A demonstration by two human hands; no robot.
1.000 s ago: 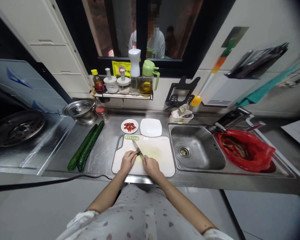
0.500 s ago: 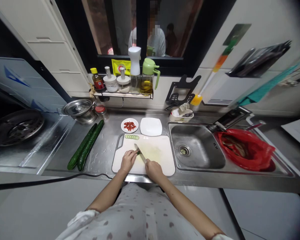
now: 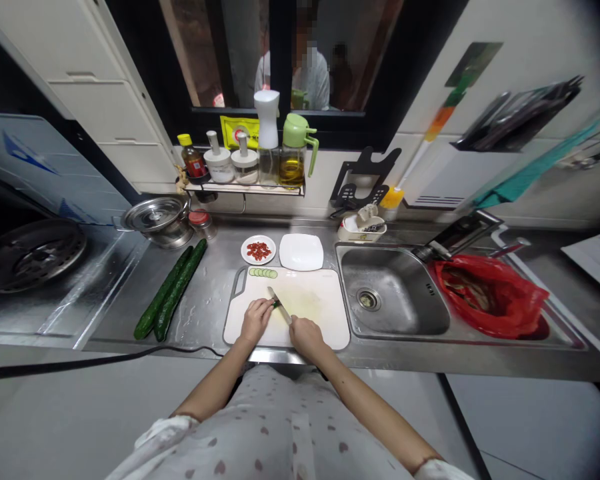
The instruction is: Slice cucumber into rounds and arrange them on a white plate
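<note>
On the white cutting board (image 3: 331,300), my right hand (image 3: 306,335) is closed around the handle of a knife (image 3: 279,305). Its blade points away and to the left, against a small dark green cucumber piece (image 3: 275,304). My left hand (image 3: 257,321) presses its fingertips on that piece, which they mostly hide. A short row of overlapping cucumber slices (image 3: 263,273) lies near the board's far left corner. Behind the board are a small dish (image 3: 245,252) of chopped red pieces and a bare white square plate (image 3: 301,251).
Two whole cucumbers (image 3: 180,290) lie left of the board, near a lidded steel pot (image 3: 163,227) and a red-lidded jar (image 3: 203,225). To the right are the sink (image 3: 395,313) and a red plastic bag (image 3: 520,300). Seasoning bottles stand on a wall shelf (image 3: 250,189).
Both hands stay nearly where they were, with the knife still at the cucumber piece. The whole view has shifted very slightly.
</note>
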